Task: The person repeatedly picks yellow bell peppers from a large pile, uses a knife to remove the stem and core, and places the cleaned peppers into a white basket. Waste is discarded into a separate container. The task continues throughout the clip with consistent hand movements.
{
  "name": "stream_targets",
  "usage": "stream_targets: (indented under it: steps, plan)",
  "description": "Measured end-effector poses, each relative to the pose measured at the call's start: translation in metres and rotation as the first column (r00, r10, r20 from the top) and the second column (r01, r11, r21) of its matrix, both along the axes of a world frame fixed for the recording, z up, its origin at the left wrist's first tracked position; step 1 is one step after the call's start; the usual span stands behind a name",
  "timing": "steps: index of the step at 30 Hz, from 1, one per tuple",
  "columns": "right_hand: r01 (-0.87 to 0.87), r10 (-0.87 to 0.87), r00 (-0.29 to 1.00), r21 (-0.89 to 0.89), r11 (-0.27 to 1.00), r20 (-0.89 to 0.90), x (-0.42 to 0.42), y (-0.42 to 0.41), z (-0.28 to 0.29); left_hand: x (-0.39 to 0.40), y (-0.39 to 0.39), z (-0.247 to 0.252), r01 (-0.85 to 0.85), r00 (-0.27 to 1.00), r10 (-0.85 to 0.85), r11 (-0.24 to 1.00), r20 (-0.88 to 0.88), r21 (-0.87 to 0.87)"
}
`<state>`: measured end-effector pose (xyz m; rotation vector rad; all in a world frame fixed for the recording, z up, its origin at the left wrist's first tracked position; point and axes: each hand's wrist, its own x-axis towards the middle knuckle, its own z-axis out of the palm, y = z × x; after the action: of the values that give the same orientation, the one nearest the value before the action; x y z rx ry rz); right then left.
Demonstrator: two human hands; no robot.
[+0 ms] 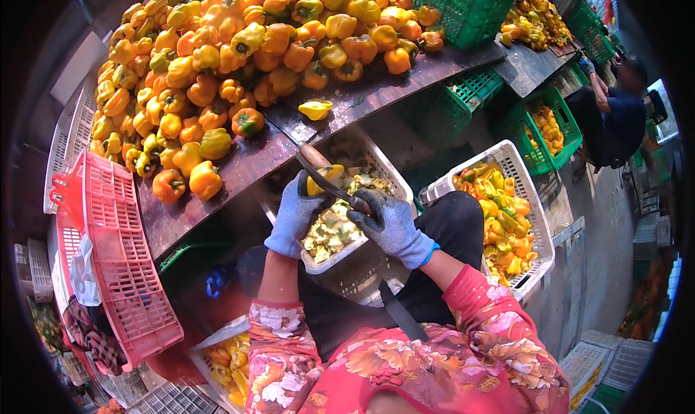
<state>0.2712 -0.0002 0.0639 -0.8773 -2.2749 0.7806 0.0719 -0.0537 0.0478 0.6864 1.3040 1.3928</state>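
Observation:
My left hand (297, 218), in a blue knit glove with a dark coated palm, holds a yellow bell pepper (314, 186) above a white crate. My right hand (392, 225), gloved alike, grips the dark handle of a curved knife (332, 188). Its blade slants up to the left, across the pepper; whether it cuts into it is not clear. Below both hands, the white plastic crate (403, 181) holds pale and green pepper scraps (332, 230). A wooden handle (315, 155) juts out at the table edge, just beyond the blade.
Orange and yellow peppers (217, 56) are heaped on the table (239, 167). A white crate (544, 235) of peppers stands right of my knee. A pink crate (122, 262) is at left. Green crates (472, 12) and a seated person (619, 110) are farther right.

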Motion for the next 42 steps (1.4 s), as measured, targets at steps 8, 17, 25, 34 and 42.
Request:
stream_targets:
  steps: [8,17,25,34,42]
  plan:
    - [-0.029,0.053,0.987,-0.158,0.987,0.149,0.026,0.002,-0.015,-0.009,-0.006,0.003,0.2,0.966,-0.198,0.98,-0.169,-0.006]
    - [-0.04,0.065,0.995,-0.285,0.958,0.077,0.014,-0.004,-0.016,-0.014,-0.011,-0.011,0.243,0.97,-0.243,0.969,-0.027,0.032]
    - [-0.006,0.045,0.98,-0.196,0.981,0.196,0.029,0.001,-0.03,-0.013,-0.01,-0.01,0.29,0.923,-0.302,0.953,-0.24,-0.086]
    - [0.163,-0.093,0.919,-0.154,0.974,0.383,0.072,-0.028,-0.053,-0.021,-0.021,-0.008,0.146,0.642,-0.184,0.982,-0.744,-0.117]
    - [0.355,-0.347,0.922,-0.018,0.935,0.172,0.027,0.046,-0.05,-0.016,-0.006,0.016,-0.056,0.995,0.065,0.991,-0.079,0.12]
